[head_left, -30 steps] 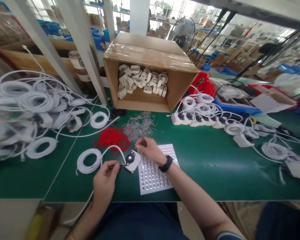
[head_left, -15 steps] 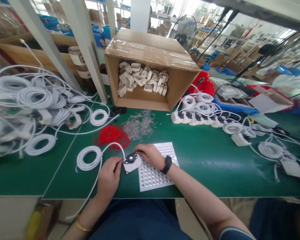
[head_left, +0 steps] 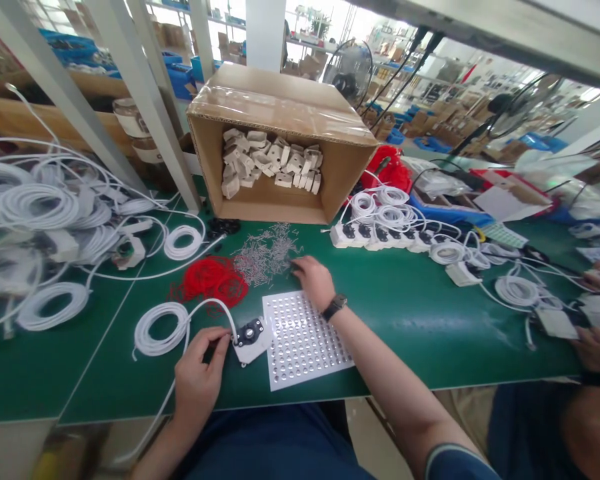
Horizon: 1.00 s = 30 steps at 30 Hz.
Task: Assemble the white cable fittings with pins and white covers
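Note:
A white housing (head_left: 257,348) with a black round part (head_left: 251,331) on it lies on the green table, a white cable (head_left: 213,301) curving out of it. My left hand (head_left: 200,370) is at its left edge, thumb and forefinger pinched together; what they hold, if anything, is too small to name. At the right edge of a pile of small screws (head_left: 267,253) is my right hand (head_left: 316,281), its fingers closed and their tips partly hidden. A white sheet with rows of silvery dots (head_left: 300,340) lies partly below my right wrist.
Behind the screws a cardboard box (head_left: 280,123) holds white housings. Red strands (head_left: 213,280) lie left of the screws. Coiled white cables (head_left: 45,207) fill the left side. More housings with cables (head_left: 380,237) stand at the right, near another person's hands (head_left: 597,347).
My right hand has left the white housing and moved up and right to the screw pile. My left hand stays at the housing. The camera view has shifted, and another person's hands now show more.

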{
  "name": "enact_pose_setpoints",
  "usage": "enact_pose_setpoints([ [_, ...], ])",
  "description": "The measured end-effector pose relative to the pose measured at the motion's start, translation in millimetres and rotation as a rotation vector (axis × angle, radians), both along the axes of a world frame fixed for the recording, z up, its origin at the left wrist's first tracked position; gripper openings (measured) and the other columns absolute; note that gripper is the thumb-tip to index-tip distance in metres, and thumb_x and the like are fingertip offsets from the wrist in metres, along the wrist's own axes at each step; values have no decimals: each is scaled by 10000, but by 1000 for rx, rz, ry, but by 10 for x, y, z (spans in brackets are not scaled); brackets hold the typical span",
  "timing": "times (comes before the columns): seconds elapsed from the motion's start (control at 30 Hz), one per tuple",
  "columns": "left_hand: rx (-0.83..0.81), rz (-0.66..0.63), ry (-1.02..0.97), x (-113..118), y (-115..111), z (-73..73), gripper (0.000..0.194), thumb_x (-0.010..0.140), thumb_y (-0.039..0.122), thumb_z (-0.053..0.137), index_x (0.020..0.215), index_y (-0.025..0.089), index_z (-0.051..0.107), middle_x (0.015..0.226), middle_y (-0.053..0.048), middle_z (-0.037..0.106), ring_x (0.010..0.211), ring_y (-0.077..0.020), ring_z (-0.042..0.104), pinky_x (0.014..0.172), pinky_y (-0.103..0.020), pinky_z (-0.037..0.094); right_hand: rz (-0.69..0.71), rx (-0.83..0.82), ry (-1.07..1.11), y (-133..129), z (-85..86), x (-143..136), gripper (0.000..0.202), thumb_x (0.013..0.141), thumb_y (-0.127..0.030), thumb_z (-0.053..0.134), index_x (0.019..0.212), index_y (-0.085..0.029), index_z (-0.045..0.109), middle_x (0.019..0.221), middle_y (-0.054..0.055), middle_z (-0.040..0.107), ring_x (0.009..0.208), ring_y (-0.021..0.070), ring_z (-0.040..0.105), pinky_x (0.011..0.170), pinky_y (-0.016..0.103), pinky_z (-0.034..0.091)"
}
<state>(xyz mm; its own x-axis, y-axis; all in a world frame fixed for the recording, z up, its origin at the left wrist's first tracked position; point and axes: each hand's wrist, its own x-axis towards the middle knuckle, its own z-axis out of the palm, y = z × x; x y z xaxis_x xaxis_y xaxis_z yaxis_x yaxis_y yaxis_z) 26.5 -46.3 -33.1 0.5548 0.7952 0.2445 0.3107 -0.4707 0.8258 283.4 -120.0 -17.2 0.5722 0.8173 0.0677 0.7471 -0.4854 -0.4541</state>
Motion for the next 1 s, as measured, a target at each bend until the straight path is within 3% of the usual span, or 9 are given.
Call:
enact_pose_setpoints([
  [0.2, 57, -62, 59, 0, -33, 0, 170, 855, 299, 504, 815, 177, 615, 809, -51, 658, 759, -186, 626, 694, -289, 496, 92, -83, 45, 158, 42, 116, 179, 850, -84, 473, 910, -184, 608, 1058, 87, 571, 777, 165, 595, 691, 269, 424],
  [0.37, 434, -131, 123, -53, 15, -74, 124, 845, 171, 512, 890, 168, 628, 853, -70, 683, 811, -197, 623, 778, -325, 472, 90, -5, 141, -19, 175, -192, 185, 866, -83, 405, 979, -144, 539, 969, 94, 589, 774, 166, 574, 698, 279, 431],
  [0.43, 583, -150, 154, -74, 20, -118, 152, 821, 143, 540, 932, 181, 636, 863, -66, 698, 825, -211, 624, 806, -353, 452, 89, 97, 307, -175, 184, -419, 194, 872, -130, 412, 1018, -159, 536, 924, 55, 609, 758, 147, 567, 680, 256, 439],
  [0.53, 686, -160, 221, -114, -11, -118, 212, 807, 142, 553, 994, 202, 634, 914, -65, 703, 840, -234, 614, 801, -383, 433, -55, 267, 700, -403, 104, -784, 150, 804, -193, 522, 929, -173, 602, 794, 14, 623, 625, 129, 529, 587, 240, 423],
  [0.63, 659, -174, 269, -173, 17, 54, 325, 815, 189, 527, 1135, 192, 586, 1132, -122, 623, 962, -269, 577, 856, -417, 421, -276, 324, 822, -527, -20, -1040, 117, 728, -262, 626, 800, -171, 640, 628, -9, 568, 531, 125, 456, 515, 244, 369],
  [0.7, 593, -81, 229, -172, 167, 258, 370, 819, 247, 514, 1177, 166, 562, 1165, -152, 574, 1010, -281, 554, 895, -426, 414, -331, 325, 785, -549, -73, -1126, 122, 729, -279, 626, 793, -177, 645, 571, -21, 524, 501, 125, 423, 490, 247, 337],
  [0.77, 498, 31, 171, -73, 449, 477, 321, 825, 307, 502, 1095, 168, 605, 1056, -124, 604, 951, -258, 575, 874, -392, 438, -326, 323, 716, -546, -90, -1173, 96, 744, -261, 599, 787, -185, 638, 546, -28, 502, 483, 125, 414, 481, 250, 327],
  [0.87, 333, -136, 262, 297, 988, 716, 252, 827, 368, 481, 876, 192, 654, 865, -38, 662, 735, -178, 609, 721, -291, 481, -267, 324, 551, -545, -78, -1225, 64, 762, -228, 562, 756, -192, 614, 589, -9, 550, 510, 136, 460, 511, 259, 354],
  [1.0, 341, -318, 430, 928, 1473, 761, 375, 834, 369, 400, 798, 89, 647, 703, 6, 642, 699, -131, 622, 685, -251, 478, -153, 373, 378, -592, -98, -1310, 102, 803, -177, 493, 753, -199, 579, 714, 34, 619, 646, 168, 559, 601, 269, 411],
])
